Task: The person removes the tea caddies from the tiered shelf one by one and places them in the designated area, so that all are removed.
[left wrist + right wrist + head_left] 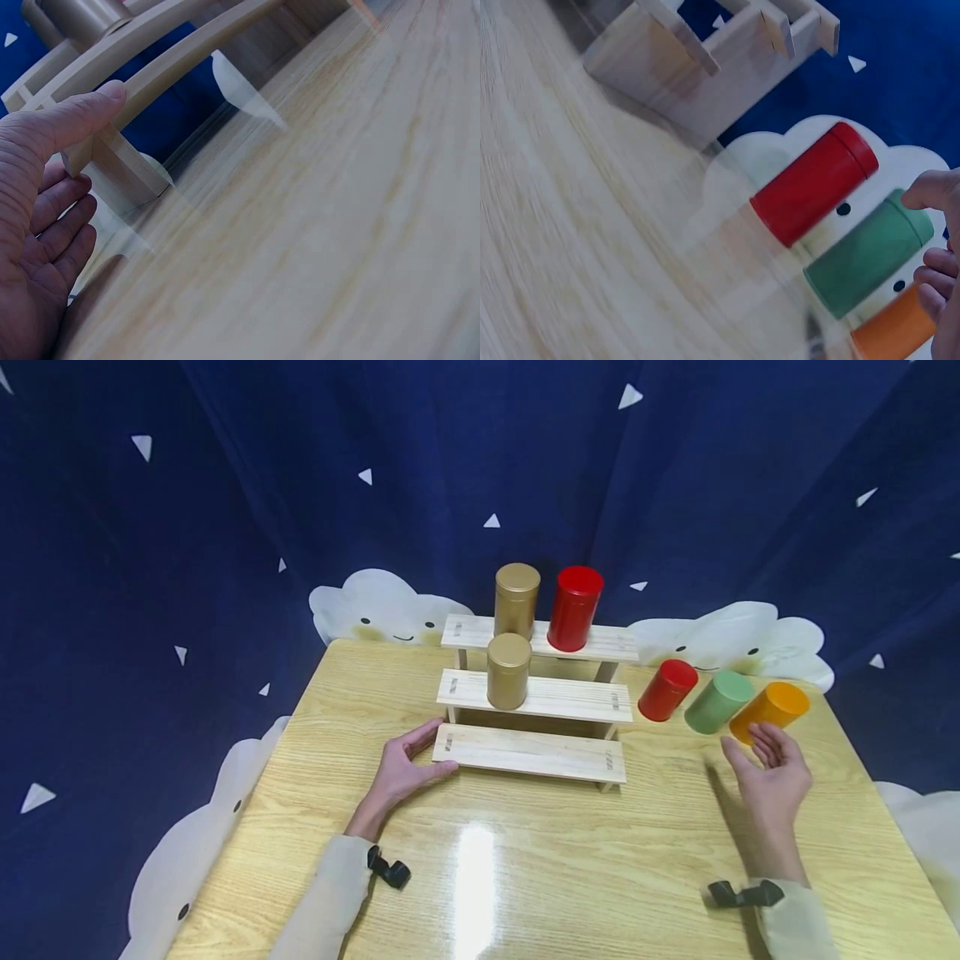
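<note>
Two hands, well apart, at a stepped wooden stand [561, 692] on a table [600, 877].
The left hand [400, 771] grips the lowest step's [528, 752] end; the right hand [774, 781], thumb and fingers parted, is at an orange canister [775, 705], contact unclear. Beside it: a green canister [718, 702], then a red canister [667, 691]. The stand holds two gold canisters [508, 675] and a second red canister [575, 610].

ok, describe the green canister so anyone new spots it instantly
Start at the three-tier wooden rack on the table. In the head view, the green canister stands right of it, between a red canister and the orange canister. It's the only green canister in sight.
</note>
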A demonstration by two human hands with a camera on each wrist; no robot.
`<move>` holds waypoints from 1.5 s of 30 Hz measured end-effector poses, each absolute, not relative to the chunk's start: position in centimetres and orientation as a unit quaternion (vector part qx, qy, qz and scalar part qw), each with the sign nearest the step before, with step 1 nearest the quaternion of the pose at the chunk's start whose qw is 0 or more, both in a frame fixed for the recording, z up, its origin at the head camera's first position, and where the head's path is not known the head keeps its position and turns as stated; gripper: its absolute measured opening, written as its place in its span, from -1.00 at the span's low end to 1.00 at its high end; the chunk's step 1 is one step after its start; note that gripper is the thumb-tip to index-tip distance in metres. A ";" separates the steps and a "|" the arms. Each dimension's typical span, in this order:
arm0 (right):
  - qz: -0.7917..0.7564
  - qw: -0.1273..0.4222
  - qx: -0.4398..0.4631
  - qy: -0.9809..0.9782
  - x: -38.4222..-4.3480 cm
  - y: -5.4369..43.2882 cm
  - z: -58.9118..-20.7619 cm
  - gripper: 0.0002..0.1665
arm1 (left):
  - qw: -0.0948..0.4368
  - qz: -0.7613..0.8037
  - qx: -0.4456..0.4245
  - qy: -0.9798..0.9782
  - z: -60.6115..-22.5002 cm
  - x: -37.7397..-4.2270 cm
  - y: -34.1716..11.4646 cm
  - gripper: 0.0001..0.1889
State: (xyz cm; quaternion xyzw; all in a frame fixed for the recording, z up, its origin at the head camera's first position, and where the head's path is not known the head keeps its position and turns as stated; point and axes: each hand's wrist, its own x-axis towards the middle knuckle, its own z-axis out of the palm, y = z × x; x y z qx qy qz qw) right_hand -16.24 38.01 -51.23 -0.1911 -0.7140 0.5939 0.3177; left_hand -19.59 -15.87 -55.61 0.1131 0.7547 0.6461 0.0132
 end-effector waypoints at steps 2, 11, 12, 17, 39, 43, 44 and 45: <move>0.595 0.328 -0.166 -0.715 -16.3 37.6 -51.0 -0.31 | 0.015 0.646 0.112 0.755 -55.7 -19.6 -15.8 -0.16; 0.564 0.306 -0.093 -0.762 -16.2 34.4 -49.3 -0.29 | 0.018 0.643 0.110 0.758 -56.0 -19.4 -15.8 -0.12; 0.566 0.298 -0.087 -0.763 -16.3 33.9 -49.1 -0.29 | 0.018 0.643 0.110 0.758 -56.0 -19.4 -15.8 -0.12; 0.570 0.264 -0.044 -0.777 -16.5 31.4 -48.0 -0.27 | 0.019 0.644 0.107 0.757 -55.8 -19.1 -15.9 -0.12; 0.670 0.228 0.102 -0.699 -18.9 25.7 -45.8 -0.23 | 0.021 0.645 0.110 0.756 -55.5 -19.5 -16.0 -0.14; 0.664 0.226 0.120 -0.703 -19.3 24.5 -45.5 -0.23 | 0.020 0.649 0.115 0.752 -55.6 -19.5 -15.9 -0.12; 0.660 0.225 0.122 -0.706 -19.4 24.2 -45.4 -0.23 | 0.020 0.649 0.115 0.752 -55.6 -19.6 -15.9 -0.12; 0.660 0.223 0.127 -0.707 -19.6 23.9 -45.3 -0.23 | 0.020 0.650 0.116 0.751 -55.6 -19.6 -15.9 -0.12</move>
